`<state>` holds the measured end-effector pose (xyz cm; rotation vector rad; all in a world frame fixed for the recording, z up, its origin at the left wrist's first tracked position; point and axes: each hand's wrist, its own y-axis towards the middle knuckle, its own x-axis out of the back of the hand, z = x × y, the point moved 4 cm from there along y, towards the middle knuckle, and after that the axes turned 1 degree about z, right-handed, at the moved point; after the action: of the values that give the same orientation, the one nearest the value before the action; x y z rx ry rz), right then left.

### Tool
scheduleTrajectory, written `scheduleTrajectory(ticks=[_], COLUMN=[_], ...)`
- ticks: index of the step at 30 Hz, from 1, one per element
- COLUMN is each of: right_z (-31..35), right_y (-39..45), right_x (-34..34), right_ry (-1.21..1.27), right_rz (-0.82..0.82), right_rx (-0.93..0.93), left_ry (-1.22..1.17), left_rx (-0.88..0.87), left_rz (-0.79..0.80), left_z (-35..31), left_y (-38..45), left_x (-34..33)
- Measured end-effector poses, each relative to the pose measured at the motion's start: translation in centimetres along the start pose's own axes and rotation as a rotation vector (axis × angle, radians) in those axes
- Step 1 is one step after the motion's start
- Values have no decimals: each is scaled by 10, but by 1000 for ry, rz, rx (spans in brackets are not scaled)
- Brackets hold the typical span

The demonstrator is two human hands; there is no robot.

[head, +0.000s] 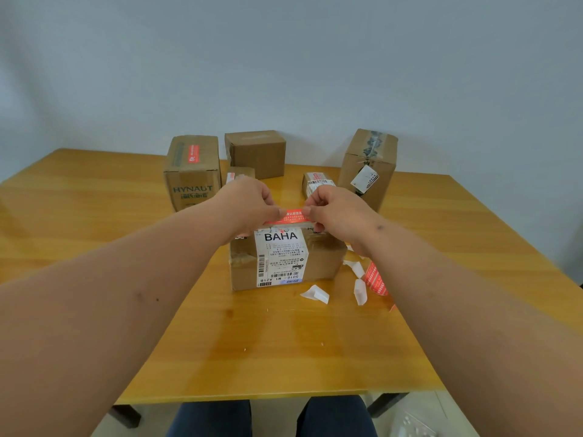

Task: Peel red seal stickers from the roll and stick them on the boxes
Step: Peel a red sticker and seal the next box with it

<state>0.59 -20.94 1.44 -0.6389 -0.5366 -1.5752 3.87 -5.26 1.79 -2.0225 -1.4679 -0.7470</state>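
Note:
A red seal sticker (291,216) stretches flat between my two hands just above the top of a cardboard box (321,260) with a white BAHA label. My left hand (249,203) pinches the sticker's left end. My right hand (334,209) pinches its right end. Whether the sticker touches the box top I cannot tell. The red sticker roll (375,280) lies on the table to the right of this box, partly hidden by my right forearm.
Several more boxes stand at the back: a HYNAUT box (192,175) with a red sticker, a plain box (255,152), a tall box (369,165) and two small ones. White backing scraps (315,293) litter the wooden table (126,247) right of the BAHA box.

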Motion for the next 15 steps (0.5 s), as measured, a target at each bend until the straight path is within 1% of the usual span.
scheduleTrajectory(ticks=[4,6,9,15], right_z=[0,-2,-3,-4], right_y=[3,6,10,15], right_x=[-1,-2,-4,-1], right_ry=[28,24,-43,-206], right_rz=[-27,-29,-32,-12], right_rx=[8,-6,-21,-29], left_ry=[-281,-317,-282,-77], left_rx=[146,201,208,144], left_rz=[51,71,76,97], left_z=[9,12,12,2], left_y=[2,3,6,14], left_x=[4,3,-1,-11])
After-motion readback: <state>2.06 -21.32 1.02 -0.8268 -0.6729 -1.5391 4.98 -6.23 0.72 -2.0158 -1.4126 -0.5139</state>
